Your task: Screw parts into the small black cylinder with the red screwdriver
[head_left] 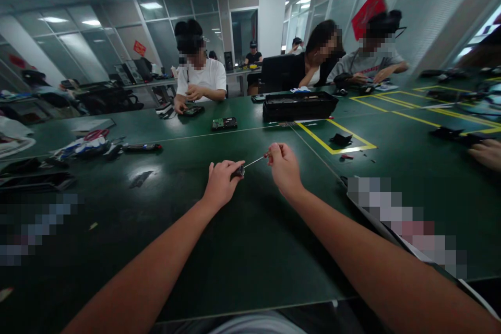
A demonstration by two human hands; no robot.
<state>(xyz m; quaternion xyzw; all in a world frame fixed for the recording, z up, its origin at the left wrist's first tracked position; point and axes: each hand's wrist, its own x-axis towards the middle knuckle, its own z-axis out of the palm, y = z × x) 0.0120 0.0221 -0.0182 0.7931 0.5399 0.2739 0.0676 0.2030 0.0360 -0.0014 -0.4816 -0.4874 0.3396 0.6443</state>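
Note:
In front of me, my left hand (222,182) is closed round a short dark cylinder with a shiny ring at its end, which looks like a screwdriver handle (238,171). A thin metal shaft (253,162) runs from that end toward my right hand (285,167). There, thumb and fingers pinch a small red piece (266,155) at the shaft's far end. Both hands are held over the green table (250,250). Whether the red piece is joined to the shaft, I cannot tell.
A long black tray (299,106) and a green circuit board (224,123) lie ahead. Leftward are a dark pen-shaped tool (142,148) and gloves (84,146). A black part (341,139) lies inside yellow tape. Co-workers sit across; another person's hand (486,154) rests at right.

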